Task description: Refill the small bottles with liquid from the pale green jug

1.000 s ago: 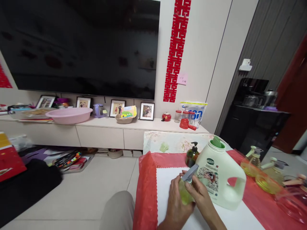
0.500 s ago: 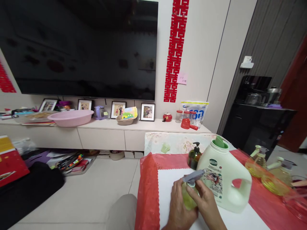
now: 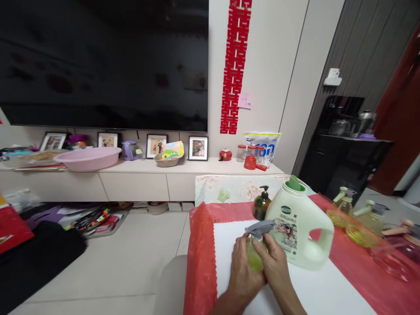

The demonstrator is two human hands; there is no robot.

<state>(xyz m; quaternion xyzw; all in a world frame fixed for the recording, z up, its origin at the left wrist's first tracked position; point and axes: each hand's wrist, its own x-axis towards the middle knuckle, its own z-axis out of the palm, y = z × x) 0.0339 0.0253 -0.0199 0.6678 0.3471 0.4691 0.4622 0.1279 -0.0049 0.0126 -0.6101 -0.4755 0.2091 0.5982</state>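
Both my hands hold a small spray bottle [image 3: 253,258] of yellow-green liquid over a white mat [image 3: 315,293]. My left hand [image 3: 241,275] wraps round the bottle's body. My right hand [image 3: 275,264] pinches the neck just under the grey trigger head [image 3: 259,227]. Right behind it stands a big white detergent jug [image 3: 300,232] with a green spout and a handle on its right side. A dark pump bottle [image 3: 261,205] stands behind the jug's left edge.
The table carries a red cloth [image 3: 200,253]. At the right are two yellow spray bottles [image 3: 341,210] and a pink one [image 3: 397,258]. Beyond are a TV cabinet [image 3: 138,179] with a pink basin [image 3: 87,157], photo frames, jars, and floor clutter [image 3: 95,216] on the left.
The grey trigger head has turned under my right fingers from tilted to about level, pointing left. My view has shifted slightly; the jug stays in place.
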